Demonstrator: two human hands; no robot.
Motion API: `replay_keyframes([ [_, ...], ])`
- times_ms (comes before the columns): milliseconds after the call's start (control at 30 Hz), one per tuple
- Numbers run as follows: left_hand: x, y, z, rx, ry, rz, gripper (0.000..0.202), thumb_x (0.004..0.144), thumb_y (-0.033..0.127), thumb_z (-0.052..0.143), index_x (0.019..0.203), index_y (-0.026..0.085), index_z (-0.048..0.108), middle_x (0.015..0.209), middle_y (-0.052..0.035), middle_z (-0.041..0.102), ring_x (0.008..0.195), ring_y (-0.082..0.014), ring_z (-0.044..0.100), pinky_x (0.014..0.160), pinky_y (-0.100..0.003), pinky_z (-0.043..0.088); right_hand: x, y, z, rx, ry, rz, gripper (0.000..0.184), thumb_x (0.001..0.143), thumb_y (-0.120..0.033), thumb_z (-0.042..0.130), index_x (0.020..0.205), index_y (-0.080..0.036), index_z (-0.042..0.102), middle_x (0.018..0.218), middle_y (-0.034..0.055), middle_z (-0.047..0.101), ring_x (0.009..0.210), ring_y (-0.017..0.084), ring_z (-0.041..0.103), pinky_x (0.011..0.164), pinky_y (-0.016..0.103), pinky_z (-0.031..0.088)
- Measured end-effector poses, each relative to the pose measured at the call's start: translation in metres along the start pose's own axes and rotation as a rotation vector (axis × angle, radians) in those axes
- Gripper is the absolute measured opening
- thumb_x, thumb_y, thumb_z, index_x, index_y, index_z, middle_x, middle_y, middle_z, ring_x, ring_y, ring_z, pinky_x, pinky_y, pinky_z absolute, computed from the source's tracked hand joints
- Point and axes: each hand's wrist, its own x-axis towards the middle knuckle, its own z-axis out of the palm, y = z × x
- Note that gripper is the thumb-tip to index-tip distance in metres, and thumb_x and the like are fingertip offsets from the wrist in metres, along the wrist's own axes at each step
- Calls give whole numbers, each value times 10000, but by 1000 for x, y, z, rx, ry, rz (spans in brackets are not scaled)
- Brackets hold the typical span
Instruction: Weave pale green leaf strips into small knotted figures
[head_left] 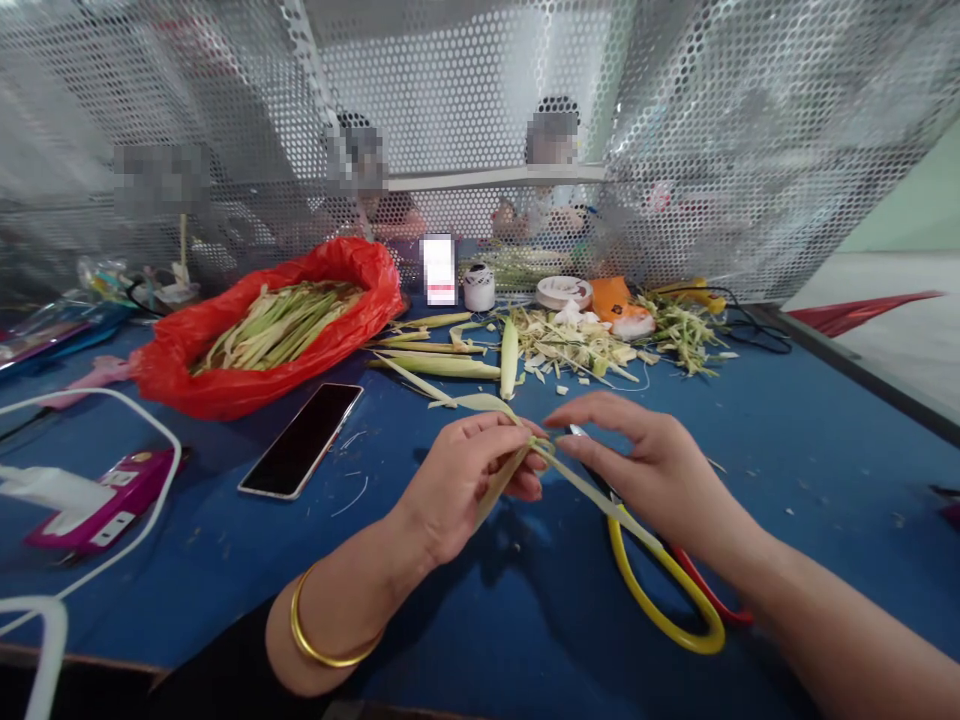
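My left hand (469, 480) pinches a pale green leaf strip (501, 480) between thumb and fingers above the blue table (225, 560). A gold bangle sits on that wrist. My right hand (652, 465) meets it from the right, fingertips on the same strip, which runs on under the palm (600, 497). Scissors with yellow and red handles (667, 590) lie on the table under my right wrist.
A red plastic bag (262, 335) full of green strips lies at the back left. A black phone (302, 438) and a pink device with white cable (112, 500) lie to the left. Leaf scraps (577, 345), tape rolls and an orange item lie behind. Perforated mesh screens people beyond.
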Motion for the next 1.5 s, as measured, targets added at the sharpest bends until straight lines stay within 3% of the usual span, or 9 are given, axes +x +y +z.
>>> replay_keyframes([
  [67, 0, 0, 1, 14, 14, -2, 162, 748, 298, 699, 764, 138, 680, 626, -11, 640, 495, -97, 579, 554, -230, 506, 3, 3, 2, 141, -105, 79, 74, 845, -261, 640, 819, -221, 696, 864, 32, 725, 826, 198, 677, 772, 312, 510],
  [267, 0, -1, 2, 79, 4, 12, 123, 733, 256, 726, 748, 147, 673, 608, 8, 629, 463, -75, 554, 502, -202, 476, 0, -1, 7, 142, -101, 100, 132, 860, -229, 599, 742, -201, 651, 839, 40, 695, 825, 193, 659, 757, 308, 497],
  [467, 0, 1, 2, 137, 3, -46, 74, 684, 209, 706, 698, 146, 669, 555, 2, 618, 433, -84, 543, 477, -213, 481, 0, 1, 0, -144, -102, -189, 155, 894, -112, 493, 785, -218, 525, 875, 51, 664, 917, 215, 629, 918, 415, 431],
  [633, 0, 3, 2, 159, 16, -78, 53, 635, 188, 676, 674, 153, 666, 512, 5, 594, 423, -92, 530, 472, -225, 491, 0, 0, -3, -263, -89, -256, 170, 910, -110, 460, 787, -223, 487, 864, 48, 656, 899, 215, 636, 969, 446, 399],
  [1000, -1, 4, 2, 133, 15, -99, 57, 621, 174, 680, 665, 145, 658, 518, 2, 589, 426, -91, 528, 475, -223, 483, 1, 5, -8, -314, -95, -220, 168, 892, -100, 467, 782, -224, 492, 858, 35, 651, 879, 211, 639, 957, 421, 407],
  [1233, 1, 3, 1, 97, -26, -127, 196, 707, 323, 689, 670, 133, 663, 538, -18, 599, 439, -98, 533, 472, -224, 493, 1, 4, -6, -312, -84, -182, 170, 885, -114, 485, 758, -228, 493, 836, 33, 669, 829, 206, 646, 865, 384, 449],
  [1500, 0, 3, 2, 140, -14, -159, 109, 663, 229, 718, 650, 150, 645, 507, 11, 559, 427, -82, 487, 436, -199, 448, 0, 5, -6, -330, -88, -188, 185, 909, -115, 460, 762, -227, 465, 830, 35, 649, 850, 212, 637, 886, 399, 435],
])
